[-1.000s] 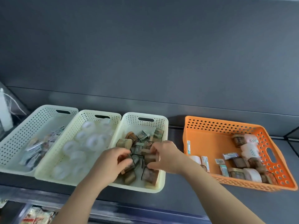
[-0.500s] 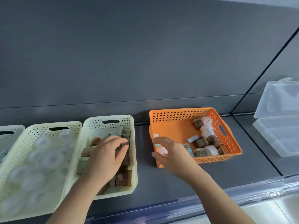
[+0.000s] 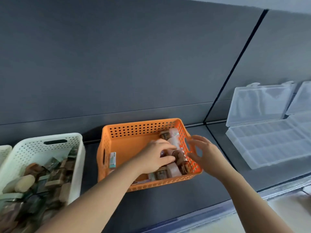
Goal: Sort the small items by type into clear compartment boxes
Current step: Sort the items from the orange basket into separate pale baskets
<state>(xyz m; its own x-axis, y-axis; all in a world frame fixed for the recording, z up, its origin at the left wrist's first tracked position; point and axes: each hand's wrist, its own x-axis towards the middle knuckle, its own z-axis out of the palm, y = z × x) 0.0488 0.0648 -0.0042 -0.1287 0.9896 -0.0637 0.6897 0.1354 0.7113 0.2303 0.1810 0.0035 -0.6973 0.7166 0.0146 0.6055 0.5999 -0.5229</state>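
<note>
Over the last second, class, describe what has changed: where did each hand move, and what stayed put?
Both hands left the cream basket and moved right: the left hand now reaches among the small items in the orange basket, and the right hand hovers open by its right wall. Both baskets stayed put.

Left grip (image 3: 154, 156) curled, right grip (image 3: 204, 154) spread

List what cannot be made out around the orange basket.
- Head view: whether the left hand grips anything; its own fingers cover what lies beneath.
- Labels on the items in the orange basket: blurred, too small.
- White basket: cut off by the left and bottom edges, contents blurred.
- Right clear box: cut off by the right edge.
</note>
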